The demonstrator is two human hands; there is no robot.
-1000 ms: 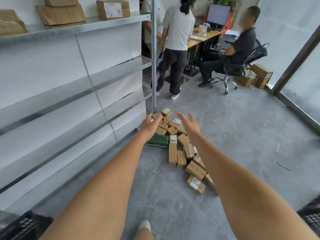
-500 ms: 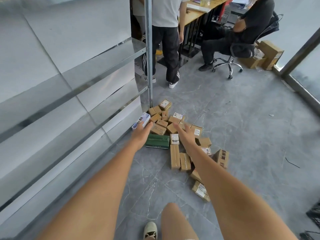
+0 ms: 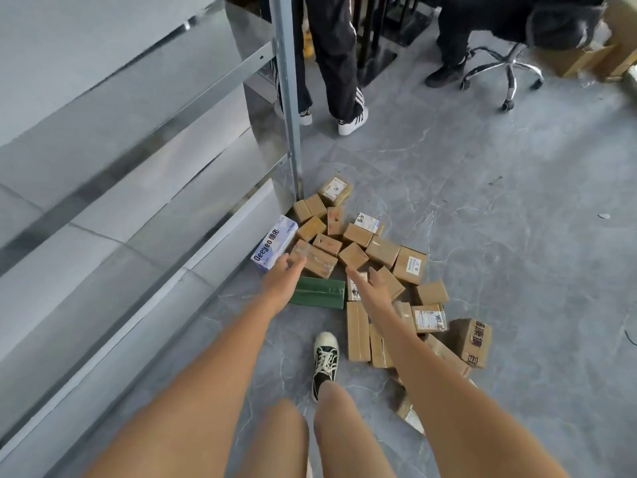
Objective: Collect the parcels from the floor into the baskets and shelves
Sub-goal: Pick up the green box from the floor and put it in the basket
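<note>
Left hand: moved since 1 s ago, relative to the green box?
Yes. The left hand has come down and forward toward the pile; it now overlaps the green box's near-left corner, fingers open.

I see a grey marbled tile floor [image 3: 482,201], a chrome-based swivel chair [image 3: 506,69], and daylight glare.

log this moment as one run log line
phase: reaching | left hand: open over taped brown parcel | right hand: open over parcel pile | held: nothing
</note>
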